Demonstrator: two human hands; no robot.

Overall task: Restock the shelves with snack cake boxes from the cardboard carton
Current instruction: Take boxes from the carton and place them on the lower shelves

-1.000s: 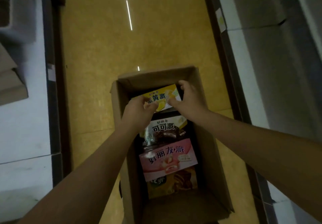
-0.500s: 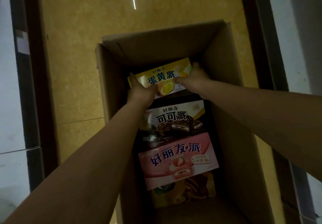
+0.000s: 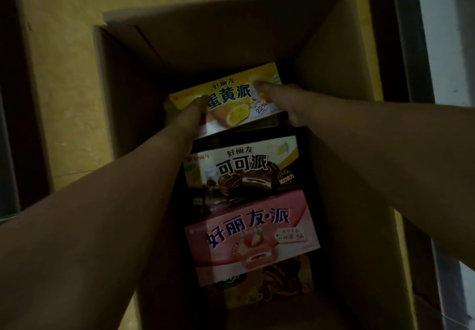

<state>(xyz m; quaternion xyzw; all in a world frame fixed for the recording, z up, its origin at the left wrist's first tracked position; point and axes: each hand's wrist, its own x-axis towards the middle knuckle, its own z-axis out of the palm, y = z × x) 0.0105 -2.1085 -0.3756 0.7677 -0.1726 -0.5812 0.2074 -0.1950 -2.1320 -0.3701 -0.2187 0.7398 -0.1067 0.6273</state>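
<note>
Head cam looks straight down into the open cardboard carton (image 3: 334,54) sitting on the yellow floor (image 3: 64,72). Dim light.

Both arms reach in. The left hand (image 3: 183,116) and right hand (image 3: 288,101) hold the yellow snack cake box (image 3: 231,96) at the far end of the carton, one hand at each short end. Left thumb lies on the printed top face near the left edge, the other left fingers (image 3: 167,106) are curled round the side and mostly hidden. Right thumb presses on the top face near the right end; the rest of the right fingers are under or behind the box, can't tell how they sit.

Yellow box: long axis runs left-right across the carton, slightly skewed with the right end farther away. Printed face up, text reads upright from the camera. Its near edge overlaps the next box.

Nearer the camera, in a row along the carton's length: dark chocolate box (image 3: 244,165), then pink strawberry box (image 3: 252,237), then another box (image 3: 270,286) mostly covered by the pink one, print too dark to read. All face up, long axes left-right, same slight skew, each overlapping the one behind like shingles.

Dark shelf bases (image 3: 385,34) flank the aisle left and right.
</note>
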